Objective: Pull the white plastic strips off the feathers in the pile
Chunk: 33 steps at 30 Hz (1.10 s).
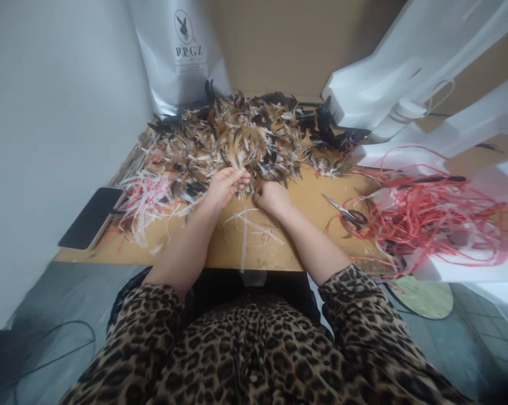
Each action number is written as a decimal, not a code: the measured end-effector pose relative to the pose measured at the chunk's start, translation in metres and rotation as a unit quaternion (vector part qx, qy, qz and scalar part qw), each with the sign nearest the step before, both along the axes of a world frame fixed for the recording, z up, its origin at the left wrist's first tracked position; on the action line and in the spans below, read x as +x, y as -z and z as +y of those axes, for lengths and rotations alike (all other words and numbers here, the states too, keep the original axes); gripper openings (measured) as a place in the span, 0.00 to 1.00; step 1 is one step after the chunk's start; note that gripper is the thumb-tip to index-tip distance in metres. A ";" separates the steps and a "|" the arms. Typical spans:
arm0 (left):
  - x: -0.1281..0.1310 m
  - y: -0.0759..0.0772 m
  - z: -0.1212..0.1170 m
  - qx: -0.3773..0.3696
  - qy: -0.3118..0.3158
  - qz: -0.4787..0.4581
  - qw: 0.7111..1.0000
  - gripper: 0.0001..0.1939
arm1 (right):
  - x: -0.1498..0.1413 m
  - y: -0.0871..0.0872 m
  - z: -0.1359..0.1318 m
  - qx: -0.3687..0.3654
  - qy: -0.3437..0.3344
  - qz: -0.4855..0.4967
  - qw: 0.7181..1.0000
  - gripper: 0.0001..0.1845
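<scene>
A large heap of brown, black and white feathers (194, 140) covers the back of the table. My left hand (227, 184) pinches a pale brown feather (238, 154) by its lower end at the heap's front edge. Close by on the right, my right hand (273, 198) is closed, its knuckles up and its fingertips against the feathers; anything inside it is hidden. Below and between the hands, thin white strips (244, 236) lie loosely on the wooden tabletop (207, 250).
Scissors (346, 212) lie to the right, beside a tangle of red and pink strings (431, 219). On the left are a bundle of white and pink strips (146, 202) and a dark-screened phone (92, 218). A silver bag (181, 67) and white foam pieces (363, 90) stand behind.
</scene>
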State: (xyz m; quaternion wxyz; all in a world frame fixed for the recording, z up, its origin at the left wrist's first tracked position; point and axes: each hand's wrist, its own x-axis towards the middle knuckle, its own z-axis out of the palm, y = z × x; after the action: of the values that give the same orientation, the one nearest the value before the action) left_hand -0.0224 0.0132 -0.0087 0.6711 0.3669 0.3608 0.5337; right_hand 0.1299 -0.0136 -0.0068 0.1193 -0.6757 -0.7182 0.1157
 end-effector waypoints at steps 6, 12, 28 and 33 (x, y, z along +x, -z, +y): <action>-0.001 0.005 0.002 -0.008 0.013 0.006 1.000 0.06 | 0.026 -0.001 0.010 -0.084 0.012 0.366 0.927 0.03; 0.004 0.006 -0.003 -0.027 0.043 -0.015 0.999 0.03 | 0.030 -0.008 0.012 -0.099 0.043 0.643 0.758 0.14; 0.010 0.004 -0.009 -0.082 0.114 -0.046 0.989 0.02 | 0.022 -0.003 0.011 -0.130 0.045 0.753 0.644 0.20; 0.011 0.000 -0.012 -0.106 0.130 -0.059 0.984 0.04 | 0.020 -0.002 0.009 -0.163 0.021 0.759 0.631 0.20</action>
State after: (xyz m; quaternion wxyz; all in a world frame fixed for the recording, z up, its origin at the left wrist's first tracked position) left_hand -0.0110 0.0013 -0.0089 0.7900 0.3053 0.3247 0.4211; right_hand 0.1501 -0.0042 -0.0047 0.5124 -0.3731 -0.3290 0.7000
